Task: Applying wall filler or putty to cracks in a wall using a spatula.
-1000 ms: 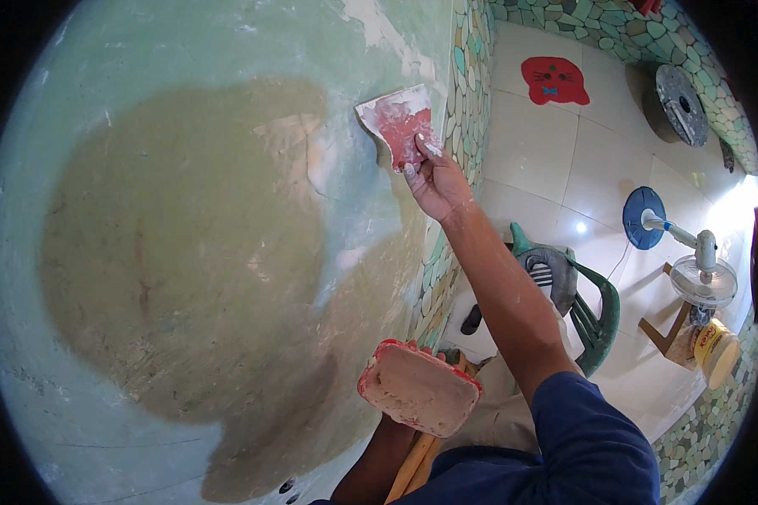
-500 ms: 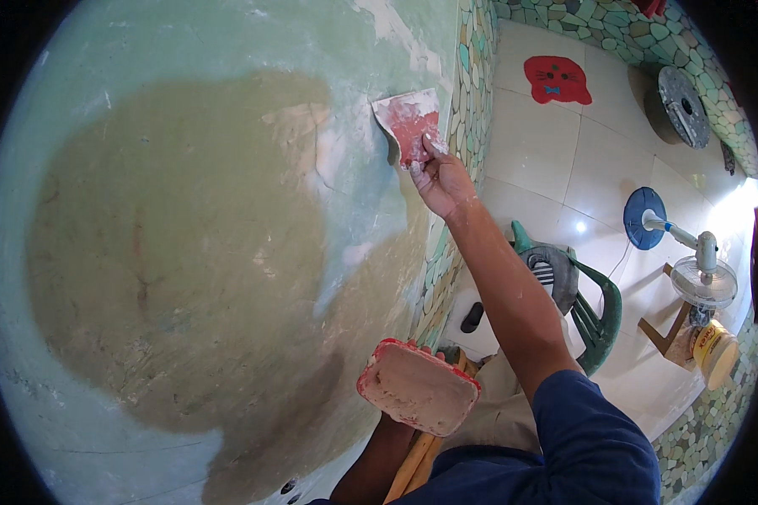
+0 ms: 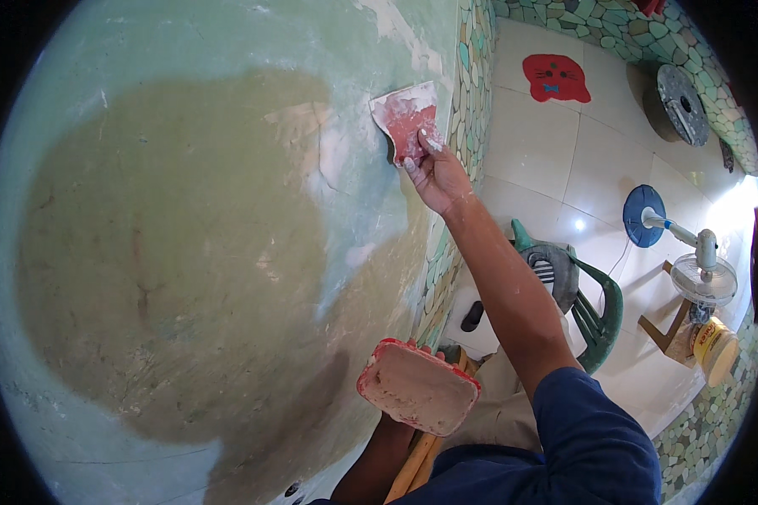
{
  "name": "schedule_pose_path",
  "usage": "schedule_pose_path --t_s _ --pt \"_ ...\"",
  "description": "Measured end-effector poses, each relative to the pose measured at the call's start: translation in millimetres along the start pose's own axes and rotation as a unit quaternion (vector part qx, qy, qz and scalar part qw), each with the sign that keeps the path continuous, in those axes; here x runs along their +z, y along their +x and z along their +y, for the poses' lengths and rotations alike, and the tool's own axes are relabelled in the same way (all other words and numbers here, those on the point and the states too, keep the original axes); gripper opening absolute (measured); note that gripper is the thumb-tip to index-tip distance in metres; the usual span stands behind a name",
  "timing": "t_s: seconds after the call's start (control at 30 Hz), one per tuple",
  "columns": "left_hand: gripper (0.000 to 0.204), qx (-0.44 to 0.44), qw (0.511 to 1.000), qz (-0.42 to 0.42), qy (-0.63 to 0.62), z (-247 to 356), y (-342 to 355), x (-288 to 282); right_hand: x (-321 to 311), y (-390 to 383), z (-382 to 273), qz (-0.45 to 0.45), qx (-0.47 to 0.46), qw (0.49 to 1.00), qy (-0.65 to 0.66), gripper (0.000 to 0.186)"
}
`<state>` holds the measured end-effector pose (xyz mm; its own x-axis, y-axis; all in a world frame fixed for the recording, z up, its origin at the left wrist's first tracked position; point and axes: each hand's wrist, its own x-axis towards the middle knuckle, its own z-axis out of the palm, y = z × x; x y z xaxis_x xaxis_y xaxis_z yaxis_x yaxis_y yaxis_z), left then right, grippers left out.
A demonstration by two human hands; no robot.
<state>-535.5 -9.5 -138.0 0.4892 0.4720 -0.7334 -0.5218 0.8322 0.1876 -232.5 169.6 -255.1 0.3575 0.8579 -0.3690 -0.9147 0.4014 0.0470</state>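
Observation:
My right hand (image 3: 440,177) pinches a red, flexible putty scraper (image 3: 410,122) smeared with whitish paste. The scraper's wide edge points away from me and lies at the green wall (image 3: 364,50), close to a pale patched strip. Low down, my left hand (image 3: 429,348) supports a shallow red tub (image 3: 364,380) from beneath; only some fingertips show past its far rim. Pinkish-beige putty (image 3: 419,387) spreads across the tub. Most of the left hand is hidden behind it.
Pebble-pattern tiles (image 3: 470,101) border the wall on its right. Beyond, on the tiled floor, stand a green plastic chair (image 3: 602,324), a fan (image 3: 704,278), a yellow-labelled container (image 3: 717,353) and a round grey drum (image 3: 682,105). A red cat-face mat (image 3: 557,78) lies farther off.
The scraper and my right hand have shifted slightly up along the wall, with the scraper tilted a little differently. The tub in my left hand has stayed in place.

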Motion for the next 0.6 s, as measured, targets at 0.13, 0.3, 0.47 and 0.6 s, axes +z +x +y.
schedule_pose_path --t_s 0.13,0.3,0.47,0.6 --pt "0.048 -0.001 1.000 -0.006 -0.011 4.3 1.3 0.0 -0.8 1.6 0.2 0.013 -0.026 0.999 0.030 0.017" --pt "0.048 0.002 1.000 -0.019 -0.013 4.8 2.7 -4.1 2.1 -0.1 2.0 -0.004 0.001 1.000 0.007 0.017" --pt "0.050 -0.010 0.999 -0.044 -0.019 3.4 4.0 3.0 1.3 0.8 -0.9 0.000 -0.029 0.999 0.024 0.018" --pt "0.052 -0.006 0.998 -0.051 -0.027 2.6 2.7 0.3 7.3 -5.8 0.7 0.014 -0.012 1.000 0.006 0.018"
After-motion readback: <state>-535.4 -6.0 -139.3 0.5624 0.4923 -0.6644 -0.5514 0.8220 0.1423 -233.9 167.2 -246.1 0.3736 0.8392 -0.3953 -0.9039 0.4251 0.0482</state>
